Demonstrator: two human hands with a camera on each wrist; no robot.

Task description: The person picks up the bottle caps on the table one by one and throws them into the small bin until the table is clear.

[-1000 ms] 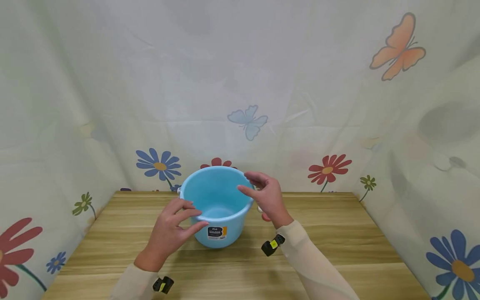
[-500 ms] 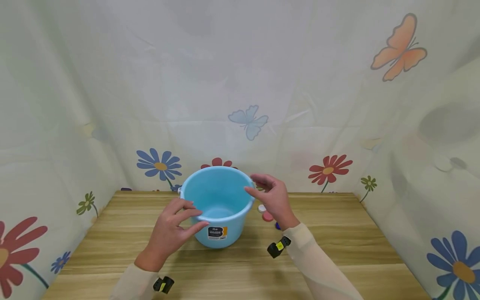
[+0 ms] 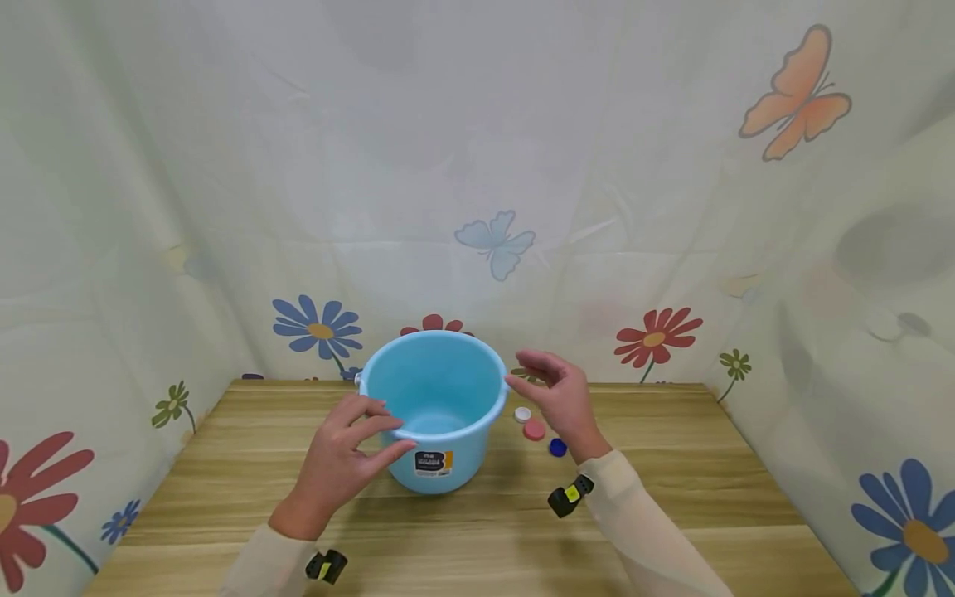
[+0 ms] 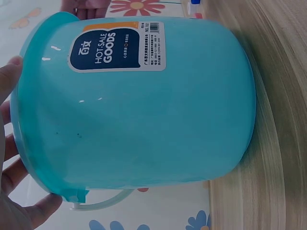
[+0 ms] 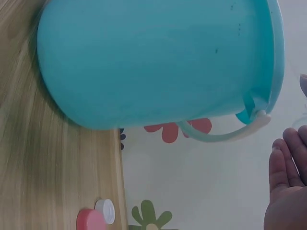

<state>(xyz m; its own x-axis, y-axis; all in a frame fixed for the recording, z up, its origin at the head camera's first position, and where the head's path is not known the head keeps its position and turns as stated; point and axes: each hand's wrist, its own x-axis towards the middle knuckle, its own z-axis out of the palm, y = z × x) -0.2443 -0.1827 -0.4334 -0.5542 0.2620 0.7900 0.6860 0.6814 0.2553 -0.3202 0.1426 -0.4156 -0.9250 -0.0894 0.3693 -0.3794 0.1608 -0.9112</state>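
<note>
A light blue bucket (image 3: 436, 452) stands upright on the wooden table, its dark label facing front. My left hand (image 3: 336, 456) holds the bucket's near-left rim, thumb on the outer wall and fingers over the edge. In the left wrist view its fingers spread along the rim of the bucket (image 4: 144, 120). To the right, my right hand (image 3: 559, 398) is in the air beside the rim, fingers loosely bent and holding nothing. The right wrist view shows this hand (image 5: 288, 191) apart from the bucket (image 5: 153, 62), whose handle (image 5: 220, 136) hangs at the back.
Right of the bucket, a white cap (image 3: 522, 414), a red cap (image 3: 534, 429) and a blue cap (image 3: 557, 448) lie on the table (image 3: 656, 481). A pale curtain (image 3: 373, 166) printed with flowers and butterflies hangs behind and at both sides.
My right hand has moved right, from over the bucket's rim to beside it, uncovering the white, red and blue caps. The left hand and the bucket have stayed in place.
</note>
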